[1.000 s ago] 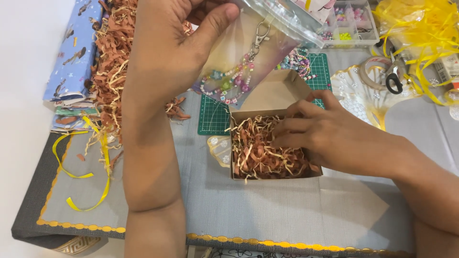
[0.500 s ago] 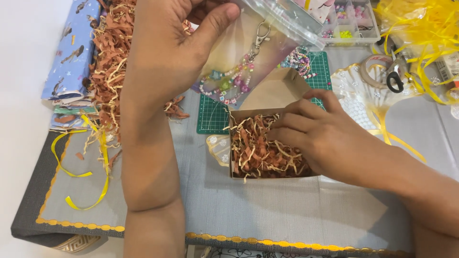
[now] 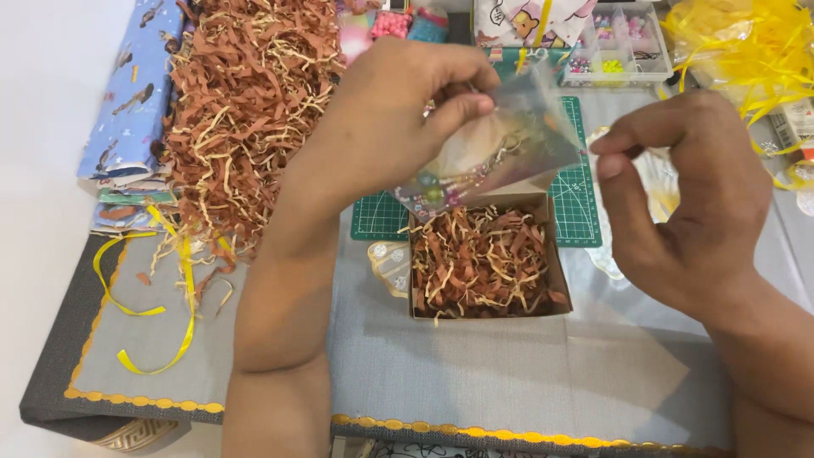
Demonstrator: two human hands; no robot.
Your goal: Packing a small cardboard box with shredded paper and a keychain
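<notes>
Above the box [image 3: 487,263] of paper shreds at mid-frame, both hands pinched a clear pouch [image 3: 500,157] of beads: left hand [image 3: 398,119] gripped its top, right hand [image 3: 678,191] its edge. It looked light, floppy, slippery; best held by corners.

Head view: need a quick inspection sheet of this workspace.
Surface: grey cloth with yellow trim, green cutting mat on it.
Job's things: clear pouch with beads inside, held above open cardboard box of shredded paper.
Clutter: shredded paper pile, yellow ribbon, bead organiser, folded fabrics.
Grips: left hand pinches the pouch's top; right hand pinches its right edge.
Cables: nothing seen.
Surroundings: white floor or table at left.
</notes>
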